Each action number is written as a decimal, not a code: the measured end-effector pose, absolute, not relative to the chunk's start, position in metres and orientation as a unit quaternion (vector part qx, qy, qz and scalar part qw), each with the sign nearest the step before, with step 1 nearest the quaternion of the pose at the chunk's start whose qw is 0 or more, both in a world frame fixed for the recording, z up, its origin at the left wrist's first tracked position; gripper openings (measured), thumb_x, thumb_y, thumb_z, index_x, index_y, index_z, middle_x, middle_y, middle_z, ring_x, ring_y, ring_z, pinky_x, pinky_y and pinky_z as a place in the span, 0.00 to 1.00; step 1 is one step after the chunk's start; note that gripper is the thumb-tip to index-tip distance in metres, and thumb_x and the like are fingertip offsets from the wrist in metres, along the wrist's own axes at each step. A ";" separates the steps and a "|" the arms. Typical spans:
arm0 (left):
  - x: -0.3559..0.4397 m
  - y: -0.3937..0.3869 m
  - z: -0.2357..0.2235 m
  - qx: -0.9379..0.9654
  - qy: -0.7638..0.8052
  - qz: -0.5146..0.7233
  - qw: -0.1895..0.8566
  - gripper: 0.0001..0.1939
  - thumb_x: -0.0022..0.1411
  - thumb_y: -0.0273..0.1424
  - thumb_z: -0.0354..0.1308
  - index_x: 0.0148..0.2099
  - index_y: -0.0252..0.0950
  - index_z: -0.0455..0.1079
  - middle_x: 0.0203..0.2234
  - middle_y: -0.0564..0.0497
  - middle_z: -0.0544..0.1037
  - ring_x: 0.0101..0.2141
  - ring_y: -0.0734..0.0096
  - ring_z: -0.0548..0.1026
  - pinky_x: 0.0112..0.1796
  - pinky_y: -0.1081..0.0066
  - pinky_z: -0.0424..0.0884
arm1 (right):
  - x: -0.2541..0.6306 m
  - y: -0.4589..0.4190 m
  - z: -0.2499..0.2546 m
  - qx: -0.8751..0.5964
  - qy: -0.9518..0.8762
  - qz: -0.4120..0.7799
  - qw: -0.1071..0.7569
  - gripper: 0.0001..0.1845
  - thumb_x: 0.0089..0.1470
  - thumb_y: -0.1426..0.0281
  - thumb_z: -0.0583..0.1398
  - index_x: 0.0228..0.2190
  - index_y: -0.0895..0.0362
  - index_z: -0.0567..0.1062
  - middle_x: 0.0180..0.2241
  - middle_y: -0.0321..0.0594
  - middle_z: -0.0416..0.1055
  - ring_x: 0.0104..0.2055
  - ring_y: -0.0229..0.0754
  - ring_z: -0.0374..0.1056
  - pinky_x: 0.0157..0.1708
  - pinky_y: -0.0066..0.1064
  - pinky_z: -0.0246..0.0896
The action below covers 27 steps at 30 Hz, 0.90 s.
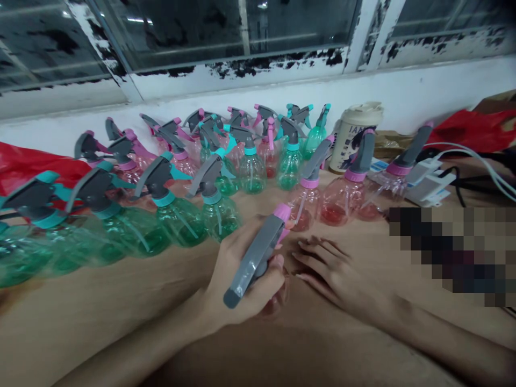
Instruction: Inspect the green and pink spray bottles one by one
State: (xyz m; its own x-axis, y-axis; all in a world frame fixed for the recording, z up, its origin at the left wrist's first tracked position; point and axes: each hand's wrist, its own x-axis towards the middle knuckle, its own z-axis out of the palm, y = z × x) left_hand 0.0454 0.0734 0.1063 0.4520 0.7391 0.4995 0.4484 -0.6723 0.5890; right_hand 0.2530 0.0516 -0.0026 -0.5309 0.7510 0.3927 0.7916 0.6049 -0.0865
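Note:
My left hand [237, 269] is wrapped round the neck of a spray bottle [258, 252] with a grey head and a pink nozzle. Its reddish clear body is mostly hidden behind my fingers. To the right of it, my right hand [330, 269] lies flat on the wooden table with its fingers stretched out and nothing in them. Just beyond my hands stand pink-collared spray bottles [307, 201] with a little red liquid inside. Left of my left hand is a row of turquoise-collared spray bottles [220, 215] holding green liquid.
More spray bottles crowd toward the windowed wall. A paper cup [355, 140] with a lid stands at the back right, near a white adapter [431, 183] with cables. Red plastic bags [475, 129] lie at both sides. A blurred-out patch covers the right edge.

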 end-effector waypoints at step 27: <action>0.041 0.073 0.117 0.824 0.344 0.363 0.267 0.08 0.47 0.26 0.47 0.32 0.40 0.63 0.27 0.53 0.73 0.26 0.70 0.73 0.30 0.70 0.73 | 0.261 0.055 -0.003 -0.428 -0.893 -0.047 0.133 0.22 0.61 0.62 0.49 0.53 0.58 0.64 0.54 0.44 0.65 0.55 0.48 0.59 0.52 0.43 0.60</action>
